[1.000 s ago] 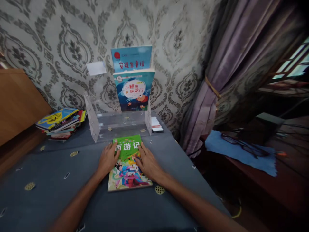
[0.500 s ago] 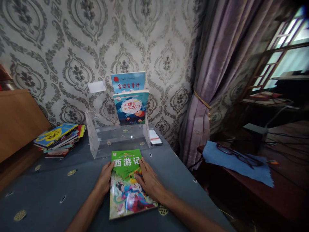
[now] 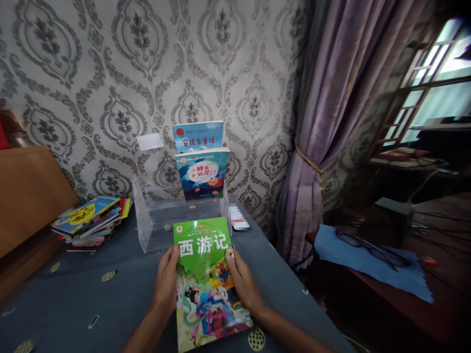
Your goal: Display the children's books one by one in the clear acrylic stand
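Glossy green paperback (image 3: 200,272), a thin rectangle with smooth card covers, is held over the near part of the tabletop (image 3: 125,309), between its left and right edges. Its illustrated front faces up, with the white title 西游记 across the top and robed figures below. Its long axis runs from near to far: the titled end points at the tabletop's far edge and leans slightly left, and the lower end points back toward the person. Whether that lower end touches the tabletop is hard to judge from this angle.

Left hand (image 3: 166,282) grips the left border, thumb along the rim of the cover and the other fingers mostly hidden. Right hand (image 3: 245,284) grips the right border, its thumb pressed beside the last title character.

Beyond the titled end, near the tabletop's far edge, is a clear, hard plastic stand (image 3: 143,218) with upright side panels. Toward its right side two blue storybooks (image 3: 203,174) stand upright, one in front of the other, backs to the patterned wallpaper (image 3: 253,68). Toward the far-left corner lies an uneven stack of thin books (image 3: 90,223), a yellow-and-blue cover on top.
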Action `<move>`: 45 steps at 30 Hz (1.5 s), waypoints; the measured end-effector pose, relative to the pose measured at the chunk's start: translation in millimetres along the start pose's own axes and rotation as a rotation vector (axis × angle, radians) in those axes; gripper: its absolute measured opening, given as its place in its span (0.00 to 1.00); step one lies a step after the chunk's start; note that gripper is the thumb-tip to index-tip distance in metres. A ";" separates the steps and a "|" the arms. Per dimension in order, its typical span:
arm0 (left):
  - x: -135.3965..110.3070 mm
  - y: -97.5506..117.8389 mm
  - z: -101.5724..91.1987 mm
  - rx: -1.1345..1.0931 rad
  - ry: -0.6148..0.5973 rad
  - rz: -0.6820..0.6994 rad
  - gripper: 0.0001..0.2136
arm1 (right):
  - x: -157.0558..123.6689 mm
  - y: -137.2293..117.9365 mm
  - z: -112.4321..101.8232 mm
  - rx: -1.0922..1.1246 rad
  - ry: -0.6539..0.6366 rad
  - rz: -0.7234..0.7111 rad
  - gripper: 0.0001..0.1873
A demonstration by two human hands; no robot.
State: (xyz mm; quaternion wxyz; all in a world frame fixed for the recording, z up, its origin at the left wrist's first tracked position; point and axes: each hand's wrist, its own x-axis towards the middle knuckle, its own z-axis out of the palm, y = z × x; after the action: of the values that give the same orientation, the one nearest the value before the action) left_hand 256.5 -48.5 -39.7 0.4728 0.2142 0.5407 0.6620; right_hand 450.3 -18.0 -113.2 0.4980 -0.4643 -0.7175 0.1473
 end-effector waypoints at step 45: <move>-3.8 -74.9 -63.5 0.433 -0.186 0.354 0.18 | -2.9 -36.3 -33.7 0.428 0.018 -0.071 0.28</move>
State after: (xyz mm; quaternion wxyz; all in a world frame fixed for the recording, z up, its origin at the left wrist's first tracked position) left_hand 237.3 -86.7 -128.2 0.3409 0.4610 0.5780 0.5807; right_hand 460.3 -47.9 -74.9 0.5964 -0.3238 -0.6813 0.2743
